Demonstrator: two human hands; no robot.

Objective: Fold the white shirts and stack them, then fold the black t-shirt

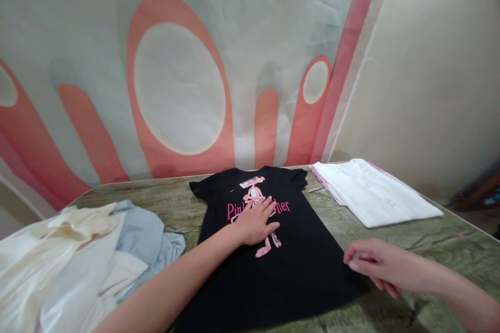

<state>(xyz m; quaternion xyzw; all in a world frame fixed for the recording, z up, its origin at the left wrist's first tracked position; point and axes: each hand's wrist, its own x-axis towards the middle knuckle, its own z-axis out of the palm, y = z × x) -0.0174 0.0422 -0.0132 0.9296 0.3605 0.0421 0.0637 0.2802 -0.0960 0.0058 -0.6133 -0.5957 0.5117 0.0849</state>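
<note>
A black T-shirt (304, 265) with a pink cartoon print and pink lettering lies flat, face up, on the green marbled table (441, 239). My left hand (255, 221) rests open and flat on the middle of the print, fingers stretched toward the far right. My right hand (377, 265) sits at the shirt's right edge near the hem, thumb and fingers pinched together on the black fabric.
A neat stack of folded white garments (375, 192) lies at the far right of the table. A loose heap of cream, white and pale blue clothes (78, 255) covers the left side. A wall with pink and white shapes stands behind.
</note>
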